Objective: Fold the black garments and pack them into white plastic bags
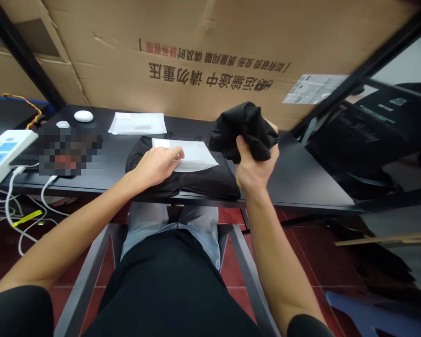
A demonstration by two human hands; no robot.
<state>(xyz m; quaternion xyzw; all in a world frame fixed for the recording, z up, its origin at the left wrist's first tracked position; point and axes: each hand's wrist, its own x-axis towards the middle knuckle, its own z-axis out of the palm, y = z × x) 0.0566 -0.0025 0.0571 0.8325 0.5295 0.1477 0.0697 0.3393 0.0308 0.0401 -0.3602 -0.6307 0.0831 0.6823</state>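
My right hand [255,169] is closed around a bundled black cloth [244,128], raised above the right part of the desk. On the left, my left hand [160,164] rests at the near left edge of a translucent white pouch [194,154], its thumb and fingers curled together at the pouch. Beneath the pouch lies a spread of dark fabric [210,180], reaching the desk's front edge. A second translucent white packet [138,123] lies flat behind my left hand.
The black desk [294,175] meets a large cardboard sheet [182,56] at the back. White power strip [7,152], cables and a white mouse-like object [83,116] are at left. Black bags [375,126] stand at right, beyond a metal frame.
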